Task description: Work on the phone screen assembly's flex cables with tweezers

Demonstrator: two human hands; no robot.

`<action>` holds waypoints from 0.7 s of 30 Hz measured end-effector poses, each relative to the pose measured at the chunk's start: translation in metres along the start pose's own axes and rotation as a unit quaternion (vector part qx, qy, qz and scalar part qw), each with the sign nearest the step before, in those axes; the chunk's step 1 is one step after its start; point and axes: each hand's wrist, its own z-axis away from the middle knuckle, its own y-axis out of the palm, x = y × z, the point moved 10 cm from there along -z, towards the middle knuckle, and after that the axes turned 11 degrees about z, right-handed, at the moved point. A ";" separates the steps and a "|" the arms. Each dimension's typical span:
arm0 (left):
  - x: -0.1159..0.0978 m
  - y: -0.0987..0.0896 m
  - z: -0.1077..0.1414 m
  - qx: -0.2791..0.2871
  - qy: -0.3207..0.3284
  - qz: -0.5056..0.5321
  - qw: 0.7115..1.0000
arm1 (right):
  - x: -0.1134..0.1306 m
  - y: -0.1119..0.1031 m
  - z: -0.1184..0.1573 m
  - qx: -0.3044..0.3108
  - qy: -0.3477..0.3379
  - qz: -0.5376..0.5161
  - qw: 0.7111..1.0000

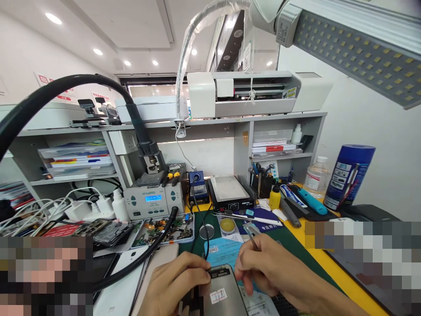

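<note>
Low in the middle lies a phone panel [223, 285] with a silver metal back, a black strip along its top end and a small handwritten white label [218, 295]. My left hand [179, 281] grips the panel's upper left side, its fingertips at the top corner. Close to the right edge of the panel is my right hand [263, 263], fingers curled around a slim metal tool [252, 237] that points up and away. The tool's lower end is hidden by the hand. Under the panel, a light blue sheet [219, 250] partly shows on the green mat [297, 252].
A hot-air station [153, 202] stands behind, its black hose [141, 259] arching across the left. Nearby are a tray of small parts [164, 230], a heating plate [230, 191], a yellow-filled tin [227, 225], several phones [126, 272] and a blue can [350, 175]. An LED lamp [358, 48] hangs overhead.
</note>
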 end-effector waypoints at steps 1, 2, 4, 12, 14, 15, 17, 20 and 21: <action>0.004 -0.001 -0.002 0.004 -0.001 0.029 1.000 | 0.005 -0.005 0.002 -0.018 -0.023 0.021 0.999; 0.006 -0.001 -0.004 0.014 0.004 0.055 0.998 | 0.010 -0.010 0.004 -0.040 -0.046 0.041 0.997; 0.006 -0.001 -0.008 0.044 0.028 0.089 0.995 | 0.019 -0.020 0.011 -0.103 -0.104 0.098 0.984; 0.008 -0.004 -0.006 -0.034 0.007 0.121 0.992 | 0.065 0.003 0.055 -0.245 -0.447 0.379 0.773; 0.007 -0.002 -0.004 -0.034 0.009 0.121 0.992 | 0.067 0.003 0.058 -0.261 -0.459 0.387 0.756; 0.007 -0.001 -0.003 -0.027 0.010 0.117 0.993 | 0.068 0.003 0.060 -0.270 -0.470 0.387 0.746; 0.008 0.001 -0.003 -0.007 0.010 0.109 0.994 | 0.069 0.004 0.065 -0.285 -0.499 0.382 0.723; 0.009 0.002 -0.003 0.016 0.012 0.104 0.994 | 0.067 0.008 0.068 -0.293 -0.524 0.379 0.704; 0.008 0.003 -0.003 0.019 0.012 0.104 0.994 | 0.066 0.008 0.068 -0.293 -0.526 0.378 0.703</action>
